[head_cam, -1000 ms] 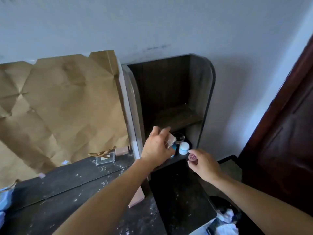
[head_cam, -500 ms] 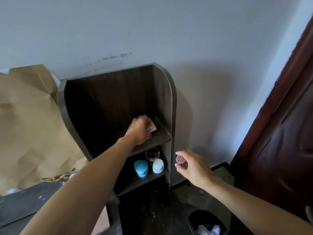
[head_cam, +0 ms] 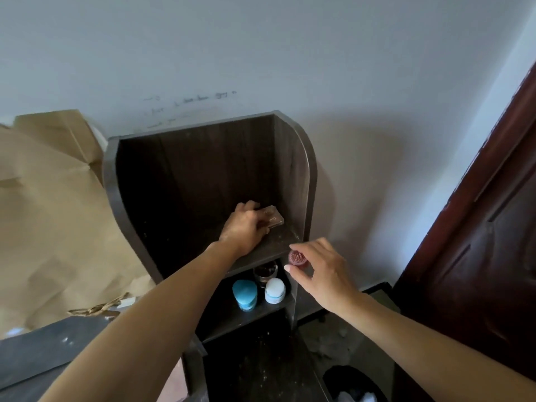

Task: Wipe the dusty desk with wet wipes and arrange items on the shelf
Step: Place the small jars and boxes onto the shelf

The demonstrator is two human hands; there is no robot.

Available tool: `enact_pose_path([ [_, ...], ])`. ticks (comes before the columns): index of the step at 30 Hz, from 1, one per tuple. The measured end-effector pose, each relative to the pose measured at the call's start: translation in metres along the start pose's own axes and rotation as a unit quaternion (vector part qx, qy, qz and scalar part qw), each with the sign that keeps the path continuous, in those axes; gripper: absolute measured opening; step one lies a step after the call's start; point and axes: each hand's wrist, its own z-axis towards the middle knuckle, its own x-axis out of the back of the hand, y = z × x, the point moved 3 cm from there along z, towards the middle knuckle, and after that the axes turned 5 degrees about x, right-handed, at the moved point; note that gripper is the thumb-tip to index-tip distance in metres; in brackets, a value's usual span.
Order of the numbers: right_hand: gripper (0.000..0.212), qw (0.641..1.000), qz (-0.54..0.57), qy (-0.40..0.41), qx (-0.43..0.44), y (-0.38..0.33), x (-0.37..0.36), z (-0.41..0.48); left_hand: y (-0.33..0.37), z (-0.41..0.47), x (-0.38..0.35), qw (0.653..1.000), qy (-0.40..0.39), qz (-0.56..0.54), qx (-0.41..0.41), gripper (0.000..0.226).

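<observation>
Two hands at the shelf (head_cam: 293, 175). Left hand (head_cam: 246, 224) has carried the flat case (head_cam: 272, 218) up from the lower tier and now sets it on the upper board, far right, fingers curled over it. Right hand (head_cam: 322, 271), lower beside the shelf wall half a second ago, has risen to the board's front edge, pinching the small red jar (head_cam: 297, 258). Blue jar (head_cam: 245, 294) and white jar (head_cam: 274, 291) stand side by side below. Arranging appears under way; the speckled counter (head_cam: 43, 352) likely still needs wiping
</observation>
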Motion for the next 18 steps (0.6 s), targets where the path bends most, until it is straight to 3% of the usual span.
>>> enact_pose_path([
  [8,0.039,0.999,-0.001,-0.042,0.022,-0.021,-0.028,0.046,-0.024,-0.043,0.020,0.997,0.063,-0.030,0.040,0.034],
  [14,0.015,0.999,-0.023,-0.041,-0.028,-0.016,-0.049,0.057,-0.033,-0.107,0.033,0.989,0.145,-0.024,-0.003,0.027],
  [18,0.018,0.998,-0.038,-0.028,-0.037,-0.020,-0.055,0.059,-0.043,-0.145,0.041,0.982,0.188,-0.029,-0.004,0.022],
])
